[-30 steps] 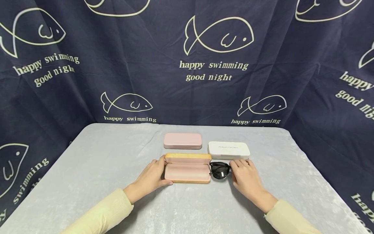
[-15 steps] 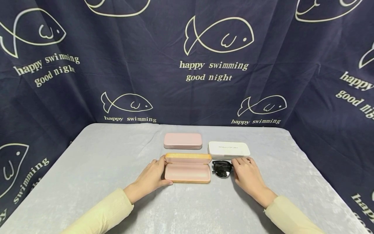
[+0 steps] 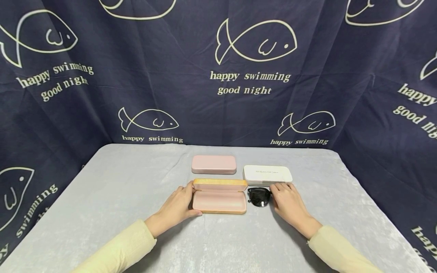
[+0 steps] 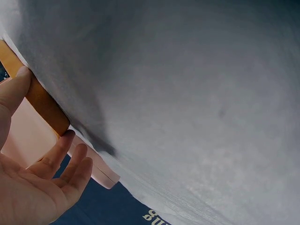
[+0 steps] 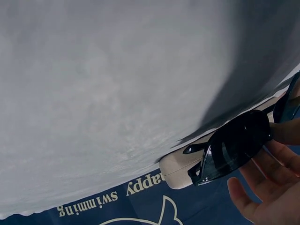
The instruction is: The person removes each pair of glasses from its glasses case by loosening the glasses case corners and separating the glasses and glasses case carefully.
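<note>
- Since a second ago, the black dark-lensed sunglasses (image 3: 258, 197) have slid slightly right, away from the open tan glasses case with pink lining (image 3: 219, 196).
- Right hand (image 3: 288, 204) pinches the sunglasses, which sit near the grey cloth-covered table's (image 3: 102, 197) centre, before a white rectangular case (image 3: 267, 174).
- Left hand (image 3: 177, 206) steadies the open case, fingers relaxed.
- Judged light, rigid, scratch-prone: grip the frame, not the lenses.
- Closed pink case (image 3: 213, 164) lies behind.

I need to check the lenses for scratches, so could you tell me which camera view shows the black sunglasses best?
The right wrist view: the sunglasses fill the frame's corner, one dark lens and hinge clear, beside the right hand. The head view shows them small, half hidden by that hand. The left wrist view shows none of them.
</note>
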`<state>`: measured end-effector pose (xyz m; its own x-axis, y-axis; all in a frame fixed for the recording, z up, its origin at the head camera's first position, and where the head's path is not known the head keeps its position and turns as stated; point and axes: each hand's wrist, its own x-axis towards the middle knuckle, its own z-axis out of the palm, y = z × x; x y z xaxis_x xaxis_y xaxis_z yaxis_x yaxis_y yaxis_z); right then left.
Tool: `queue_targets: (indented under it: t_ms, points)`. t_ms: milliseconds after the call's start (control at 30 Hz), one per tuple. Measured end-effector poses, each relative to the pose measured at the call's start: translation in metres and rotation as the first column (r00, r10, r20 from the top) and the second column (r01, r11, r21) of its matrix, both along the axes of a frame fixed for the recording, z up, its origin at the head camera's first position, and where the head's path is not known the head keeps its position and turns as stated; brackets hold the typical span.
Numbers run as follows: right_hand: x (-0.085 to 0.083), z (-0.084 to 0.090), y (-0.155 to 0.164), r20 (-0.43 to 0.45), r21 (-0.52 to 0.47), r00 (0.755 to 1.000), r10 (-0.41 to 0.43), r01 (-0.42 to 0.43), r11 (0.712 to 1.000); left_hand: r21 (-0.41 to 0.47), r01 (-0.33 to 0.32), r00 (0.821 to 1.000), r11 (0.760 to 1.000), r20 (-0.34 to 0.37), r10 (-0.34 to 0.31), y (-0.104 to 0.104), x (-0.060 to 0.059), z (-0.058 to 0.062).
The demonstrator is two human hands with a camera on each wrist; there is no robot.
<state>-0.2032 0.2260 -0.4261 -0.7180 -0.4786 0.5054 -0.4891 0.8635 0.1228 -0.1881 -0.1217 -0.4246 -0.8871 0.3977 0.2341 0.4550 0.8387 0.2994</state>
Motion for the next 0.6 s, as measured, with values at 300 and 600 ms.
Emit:
queue_targets:
  t_ms: [300,600]
  points:
    - [-0.0050,-0.0026,0.0013,-0.003,0.008,1.000,0.024,-0.024,1.000,0.006,0.002,1.000,1.000,0.006,-0.002,-0.0001,0.0004,0.0005]
    - [-0.0066,-0.0021,0.0019,0.043,0.029,0.998,0.039,-0.040,0.999,0.007,0.004,1.000,1.000,0.005,-0.004,0.0004,0.0010,0.0014]
